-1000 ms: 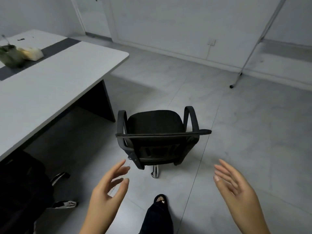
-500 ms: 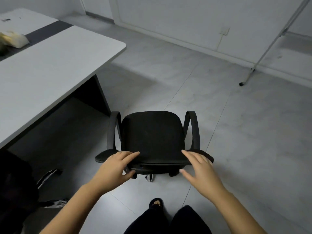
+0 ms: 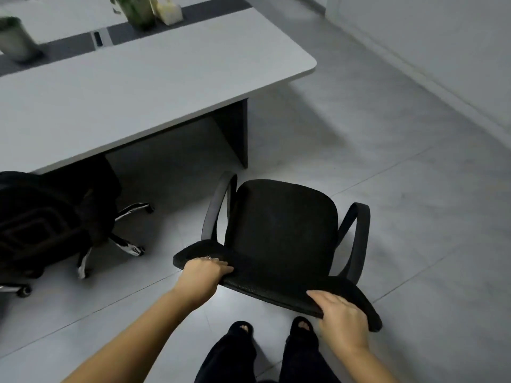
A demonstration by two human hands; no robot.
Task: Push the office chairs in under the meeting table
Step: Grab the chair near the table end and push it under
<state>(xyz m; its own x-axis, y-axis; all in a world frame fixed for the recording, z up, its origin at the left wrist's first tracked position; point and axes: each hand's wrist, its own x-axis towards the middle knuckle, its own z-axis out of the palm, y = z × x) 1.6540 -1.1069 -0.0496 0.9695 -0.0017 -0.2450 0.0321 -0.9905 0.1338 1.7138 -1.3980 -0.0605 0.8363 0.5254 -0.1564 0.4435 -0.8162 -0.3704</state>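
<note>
Currently we have both hands, left hand (image 3: 206,269) and right hand (image 3: 341,313), clasped over the top edge of the black mesh armchair (image 3: 279,230), which stands just outside the grey desk (image 3: 166,78). Risk: its armrest may strike the dark desk leg panel (image 3: 235,131) if pushed at this angle.

I see a black armchair on wheels (image 3: 282,230) standing on the floor just off the corner of the grey meeting table (image 3: 143,87); a second black chair (image 3: 47,225) sits partly tucked under it.

At nine o'clock, a second chair (image 3: 41,225) runs off the frame; at eleven, a blurred pot (image 3: 15,41) on the counter (image 3: 154,87).
</note>
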